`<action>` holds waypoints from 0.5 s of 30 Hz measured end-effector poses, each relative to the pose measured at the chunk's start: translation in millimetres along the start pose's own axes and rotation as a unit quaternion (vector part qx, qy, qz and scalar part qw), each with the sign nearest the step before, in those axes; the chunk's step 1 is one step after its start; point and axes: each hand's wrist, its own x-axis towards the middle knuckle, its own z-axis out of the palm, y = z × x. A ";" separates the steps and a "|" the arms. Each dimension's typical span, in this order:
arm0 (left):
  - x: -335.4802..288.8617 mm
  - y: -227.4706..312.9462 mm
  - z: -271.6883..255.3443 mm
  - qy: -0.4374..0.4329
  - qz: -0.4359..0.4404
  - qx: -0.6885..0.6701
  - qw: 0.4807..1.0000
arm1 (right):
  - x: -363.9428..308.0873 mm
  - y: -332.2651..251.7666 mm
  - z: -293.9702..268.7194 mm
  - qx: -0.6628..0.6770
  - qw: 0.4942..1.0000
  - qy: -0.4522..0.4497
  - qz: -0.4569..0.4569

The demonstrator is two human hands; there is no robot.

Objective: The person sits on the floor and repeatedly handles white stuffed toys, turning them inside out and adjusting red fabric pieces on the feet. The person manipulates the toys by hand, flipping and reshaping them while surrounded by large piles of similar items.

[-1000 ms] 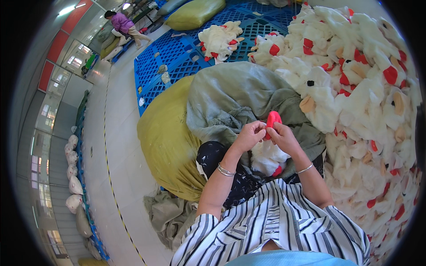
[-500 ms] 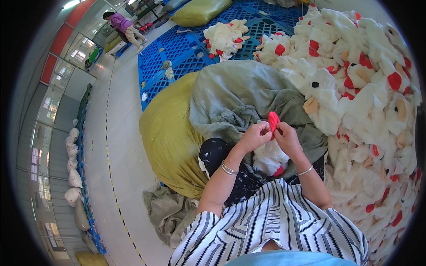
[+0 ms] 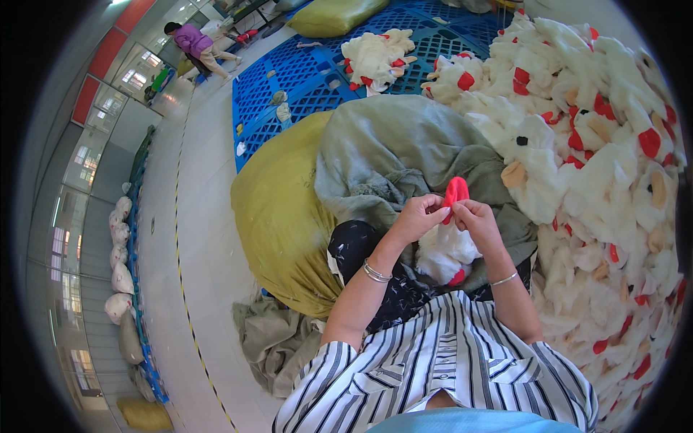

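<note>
A white plush toy skin [image 3: 442,254] with red parts hangs over my lap, limp and flat-looking. Its red fabric piece [image 3: 457,190] points upward between my two hands. My left hand [image 3: 419,219] pinches the lower left side of that piece between thumb and fingers. On the other side my right hand [image 3: 476,219] pinches it too, the fingertips of both hands nearly touching. Below the hands the white plush reaches down to another red part [image 3: 457,276] close to my shirt.
Beside me on the right rises a large heap of white plush skins [image 3: 577,202]. A grey-green sack [image 3: 404,137] and a yellow-green sack [image 3: 278,216] bulge before me. Blue pallets [image 3: 310,86] hold a smaller plush pile [image 3: 375,58]. Far left, a person in purple [image 3: 193,42] bends over.
The red piece has turned to show a broader face, and both hands have shifted slightly to the right in view. The distant person leans lower.
</note>
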 end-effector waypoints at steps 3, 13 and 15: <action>-1.8 2.5 -1.9 0.000 -0.002 0.016 1.000 | 0.6 -2.8 -4.0 -0.012 0.999 0.024 -0.028; -1.6 4.1 -6.9 0.016 0.022 0.082 0.996 | 3.8 -3.4 -36.7 -0.126 0.990 -0.030 -0.052; -0.8 1.3 -6.9 0.071 0.021 0.077 0.994 | -3.2 -9.4 -29.6 -0.124 0.991 -0.042 -0.036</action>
